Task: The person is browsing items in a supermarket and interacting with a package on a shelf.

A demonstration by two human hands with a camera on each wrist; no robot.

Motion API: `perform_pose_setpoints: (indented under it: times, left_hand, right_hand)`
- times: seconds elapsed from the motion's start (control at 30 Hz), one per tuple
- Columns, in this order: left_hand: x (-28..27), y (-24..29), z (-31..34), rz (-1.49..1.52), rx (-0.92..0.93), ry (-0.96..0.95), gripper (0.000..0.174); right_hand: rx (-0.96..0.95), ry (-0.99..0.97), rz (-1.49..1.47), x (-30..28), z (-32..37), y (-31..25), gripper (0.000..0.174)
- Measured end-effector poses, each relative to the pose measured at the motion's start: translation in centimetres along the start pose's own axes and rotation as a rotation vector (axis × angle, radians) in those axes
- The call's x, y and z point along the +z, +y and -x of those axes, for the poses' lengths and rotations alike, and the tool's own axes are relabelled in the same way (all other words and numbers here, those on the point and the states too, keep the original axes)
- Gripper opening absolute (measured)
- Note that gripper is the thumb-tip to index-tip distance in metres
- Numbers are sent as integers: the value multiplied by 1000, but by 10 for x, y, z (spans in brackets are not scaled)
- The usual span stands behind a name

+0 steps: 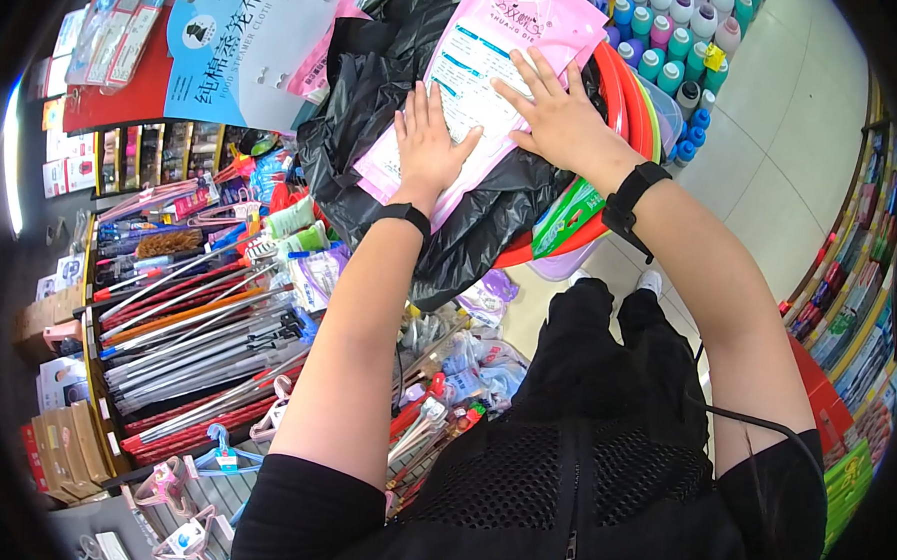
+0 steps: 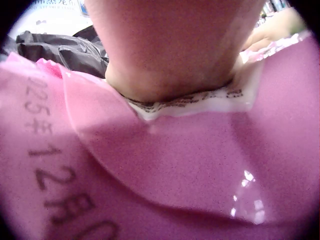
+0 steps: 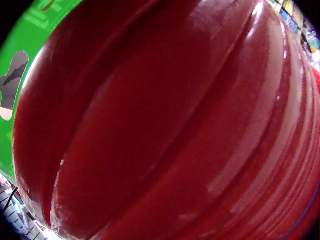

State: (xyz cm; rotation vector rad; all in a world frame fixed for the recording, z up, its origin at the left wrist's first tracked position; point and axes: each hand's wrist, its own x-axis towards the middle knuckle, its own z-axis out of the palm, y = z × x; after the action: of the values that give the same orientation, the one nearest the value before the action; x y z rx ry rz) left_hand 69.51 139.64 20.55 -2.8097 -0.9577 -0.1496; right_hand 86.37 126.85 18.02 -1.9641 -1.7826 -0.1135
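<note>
Hands: left hand (image 1: 429, 144), right hand (image 1: 559, 115) flat, fingers straight | on pink packet (image 1: 499, 42) (stamped "225#")

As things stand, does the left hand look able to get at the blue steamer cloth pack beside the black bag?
Probably yes. The left hand lies flat on the pink packet, holding nothing. Only the crumpled black bag lies between it and the blue pack.

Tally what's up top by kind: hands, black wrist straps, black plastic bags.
Hands flat on the pink packet: 2, left hand and right hand
Black wrist straps: 2
Black plastic bag: 1
Total: 5
</note>
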Motion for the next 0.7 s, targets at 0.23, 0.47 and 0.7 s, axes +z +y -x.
perform_pose_setpoints:
  times: [0.23, 0.47, 0.7]
  left_hand:
    - [-1, 2, -1, -2, -4, -3, 85]
    - [-3, 3, 0, -10, 14, 5, 82]
    - [-6, 4, 0, -12, 8, -4, 82]
  right_hand:
    - [8, -20, -12, 0, 0, 1, 64]
    - [17, -10, -46, 3, 0, 1, 66]
    - [17, -19, -66, -3, 0, 1, 66]
